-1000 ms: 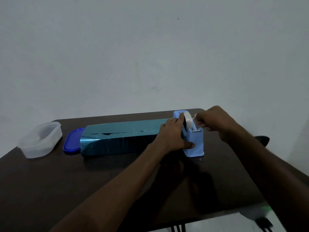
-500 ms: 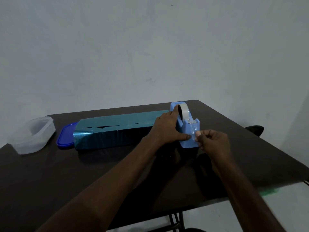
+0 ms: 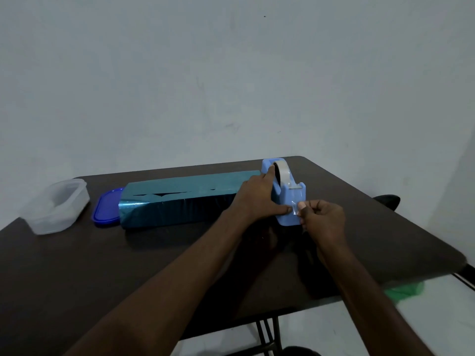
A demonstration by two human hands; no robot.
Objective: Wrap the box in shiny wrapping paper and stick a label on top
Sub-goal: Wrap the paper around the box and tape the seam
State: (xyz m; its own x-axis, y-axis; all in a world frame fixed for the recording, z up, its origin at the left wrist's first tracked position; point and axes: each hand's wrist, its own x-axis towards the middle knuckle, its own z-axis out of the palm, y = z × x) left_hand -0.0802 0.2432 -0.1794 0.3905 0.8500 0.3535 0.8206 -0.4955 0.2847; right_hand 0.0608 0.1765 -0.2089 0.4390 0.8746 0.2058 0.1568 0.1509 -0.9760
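Step in hand, as I judge it: tearing a strip of clear tape (image 3: 295, 204) off the tape dispenser (image 3: 288, 199) to seal the wrap. To do it well — keep the dispenser pinned to the table (image 3: 154, 265), pull the strip down across the cutter at the front top edge so it snaps clean, and hold it only by its end so it doesn't curl or stick to itself.

Left hand (image 3: 257, 197) grips the dispenser from its left side, fingers curled around the body, thumb against the front face low down. Right hand (image 3: 322, 219) is curled, thumb and forefinger pinching the free end of the tape just in front of the dispenser; the strip looks attached at the cutter, hard to tell.

Box (image 3: 180, 199), already covered in shiny teal wrapping paper, lies lengthwise toward the far edge, right end touching or just beside the dispenser — dark gaps show along the top seam. No label visible on it.
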